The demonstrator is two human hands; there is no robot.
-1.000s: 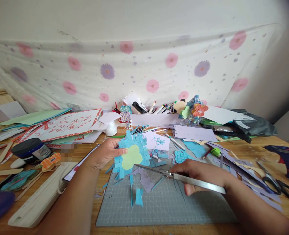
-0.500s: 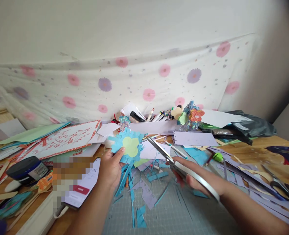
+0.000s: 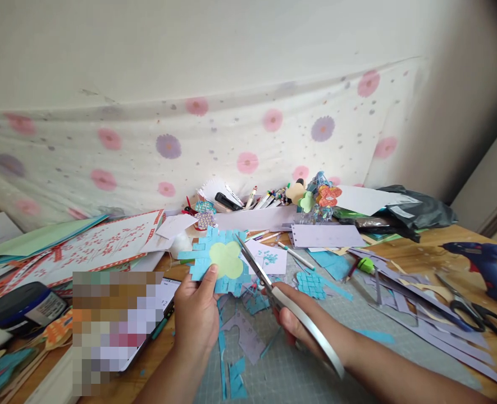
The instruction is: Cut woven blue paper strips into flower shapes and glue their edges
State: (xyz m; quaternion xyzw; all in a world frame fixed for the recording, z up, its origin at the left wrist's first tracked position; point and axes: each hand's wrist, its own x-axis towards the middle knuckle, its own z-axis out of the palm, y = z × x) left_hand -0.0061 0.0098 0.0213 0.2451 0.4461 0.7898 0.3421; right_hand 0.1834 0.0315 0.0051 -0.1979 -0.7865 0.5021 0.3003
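A piece of woven blue paper (image 3: 200,247) with a pale green flower shape (image 3: 226,260) on its face is pinched in my left hand (image 3: 198,306), the thumb lying on the flower's lower left edge. My right hand (image 3: 302,322) is closed around the handles of large scissors (image 3: 260,270). Their blades point up and left, with the tips at the right edge of the blue paper. Beneath both hands, blue and lilac scraps (image 3: 246,334) lie on a grey cutting mat (image 3: 290,370).
Left are a phone (image 3: 164,303), partly pixelated, a dark jar (image 3: 24,308) and a red-bordered sheet (image 3: 92,247). Markers (image 3: 273,196) stand at the back. Lilac strips (image 3: 433,331), black-handled scissors (image 3: 475,314) and a blue glue gun (image 3: 488,269) lie right.
The scissors and my right hand have moved left, bringing the blades to the paper. The blue paper has turned slightly in my left hand. The camera view has shifted right.
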